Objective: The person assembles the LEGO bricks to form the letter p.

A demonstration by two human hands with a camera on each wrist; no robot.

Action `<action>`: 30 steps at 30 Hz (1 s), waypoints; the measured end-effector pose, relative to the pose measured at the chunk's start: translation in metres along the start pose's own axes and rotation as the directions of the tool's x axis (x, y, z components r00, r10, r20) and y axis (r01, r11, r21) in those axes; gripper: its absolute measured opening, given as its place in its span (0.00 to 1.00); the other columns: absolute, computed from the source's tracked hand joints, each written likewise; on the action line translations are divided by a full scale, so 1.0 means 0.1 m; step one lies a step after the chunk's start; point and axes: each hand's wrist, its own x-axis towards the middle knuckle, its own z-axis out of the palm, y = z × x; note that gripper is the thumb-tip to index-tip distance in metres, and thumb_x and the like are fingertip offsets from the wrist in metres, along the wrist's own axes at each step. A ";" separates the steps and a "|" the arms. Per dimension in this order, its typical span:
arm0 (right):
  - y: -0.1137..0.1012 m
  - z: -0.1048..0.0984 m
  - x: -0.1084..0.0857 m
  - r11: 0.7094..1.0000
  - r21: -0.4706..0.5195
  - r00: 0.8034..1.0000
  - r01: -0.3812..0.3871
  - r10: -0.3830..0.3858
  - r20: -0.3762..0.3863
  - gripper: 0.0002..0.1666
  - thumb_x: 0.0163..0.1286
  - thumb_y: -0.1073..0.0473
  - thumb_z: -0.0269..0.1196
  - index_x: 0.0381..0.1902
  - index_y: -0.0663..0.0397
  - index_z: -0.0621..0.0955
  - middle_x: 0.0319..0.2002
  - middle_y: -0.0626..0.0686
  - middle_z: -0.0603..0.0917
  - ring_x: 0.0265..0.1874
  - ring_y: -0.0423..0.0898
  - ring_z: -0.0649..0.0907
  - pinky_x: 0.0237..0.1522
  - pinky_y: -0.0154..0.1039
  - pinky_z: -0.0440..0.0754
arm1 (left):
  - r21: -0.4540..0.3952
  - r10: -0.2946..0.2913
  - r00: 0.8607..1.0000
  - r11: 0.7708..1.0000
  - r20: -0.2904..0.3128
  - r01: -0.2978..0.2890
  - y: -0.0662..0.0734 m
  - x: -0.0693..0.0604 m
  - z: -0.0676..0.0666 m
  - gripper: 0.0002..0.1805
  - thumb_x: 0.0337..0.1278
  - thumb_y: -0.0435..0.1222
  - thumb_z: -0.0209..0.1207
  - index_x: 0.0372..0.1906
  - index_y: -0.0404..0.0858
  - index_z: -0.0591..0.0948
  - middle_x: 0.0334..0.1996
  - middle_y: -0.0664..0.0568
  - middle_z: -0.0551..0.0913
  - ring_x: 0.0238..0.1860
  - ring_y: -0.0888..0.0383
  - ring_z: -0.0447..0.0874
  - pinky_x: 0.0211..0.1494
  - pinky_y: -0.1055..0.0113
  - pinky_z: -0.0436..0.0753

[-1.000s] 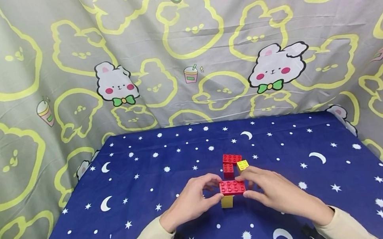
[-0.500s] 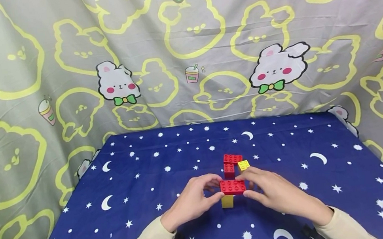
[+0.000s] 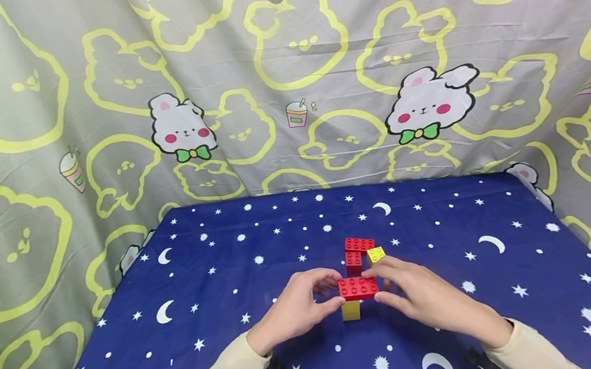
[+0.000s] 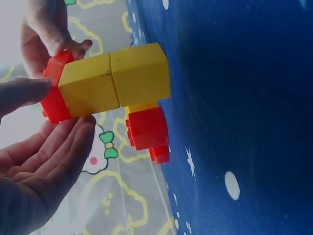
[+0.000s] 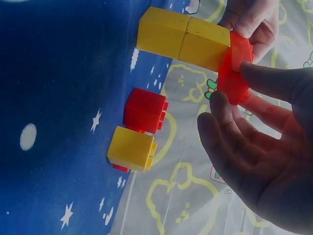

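Note:
A red 2x4 building brick (image 3: 358, 288) lies flat on top of two stacked yellow bricks (image 4: 115, 76), forming a small tower that stands on the cloth. The red brick overhangs to the right of the yellow ones. My left hand (image 3: 295, 307) pinches its left end, thumb in front and fingers behind. On the opposite end, my right hand (image 3: 421, 293) grips it between thumb and fingers. Both yellow bricks show clearly in the right wrist view, with the red brick (image 5: 234, 73) at their top; only the yellow front is visible from the head.
Just behind the tower stand a red brick (image 3: 354, 263), a longer red brick (image 3: 359, 244) and a yellow brick (image 3: 375, 254), close together. A blue star-and-moon cloth (image 3: 228, 266) covers the table. A patterned curtain (image 3: 236, 62) hangs along the back and sides.
Both hands keep their grip on the red brick. The brick's near face shows a little more than before, with only a very slight shift; the other bricks stay put.

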 end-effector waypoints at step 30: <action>0.02 -0.17 0.01 0.995 0.074 0.996 -0.071 0.066 0.064 0.25 0.74 0.45 0.64 0.65 0.46 0.80 0.51 0.43 0.86 0.41 0.34 0.85 0.42 0.40 0.86 | 0.028 -0.012 1.000 1.000 -0.006 0.012 0.03 0.00 0.01 0.17 0.62 0.39 0.70 0.53 0.42 0.84 0.46 0.56 0.88 0.43 0.66 0.86 0.50 0.68 0.86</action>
